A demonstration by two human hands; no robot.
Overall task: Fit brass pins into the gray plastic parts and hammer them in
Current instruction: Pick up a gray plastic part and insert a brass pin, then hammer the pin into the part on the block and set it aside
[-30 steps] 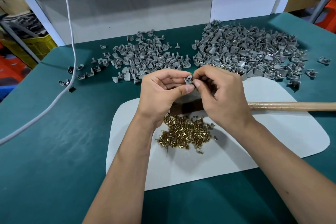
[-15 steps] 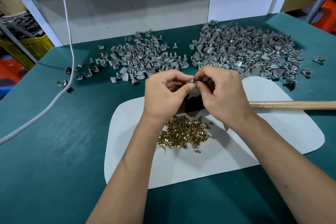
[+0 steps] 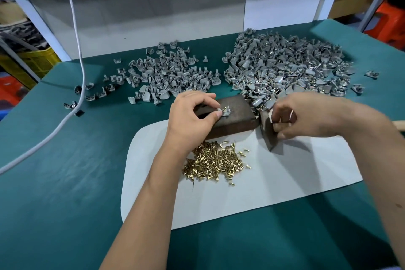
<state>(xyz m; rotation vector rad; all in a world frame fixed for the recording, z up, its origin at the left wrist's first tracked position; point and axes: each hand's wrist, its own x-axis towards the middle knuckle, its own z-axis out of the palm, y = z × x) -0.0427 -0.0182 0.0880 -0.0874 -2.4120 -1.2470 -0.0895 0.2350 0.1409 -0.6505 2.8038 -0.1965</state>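
Hands (image 3: 192, 116) apart; gray part (image 3: 224, 112) blockward.

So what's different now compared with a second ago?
The hands parted. The left hand set the gray part with its pin down on the dark block and pinches it there; the right hand let go and reached right for the hammer. Pin pile and gray piles unchanged.

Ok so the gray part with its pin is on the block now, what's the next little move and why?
Probably lift the hammer and tap the brass pin down. The left hand pinches the gray part on the dark block, the pin stands proud of it, and the right hand curls round the hammer just behind its head.
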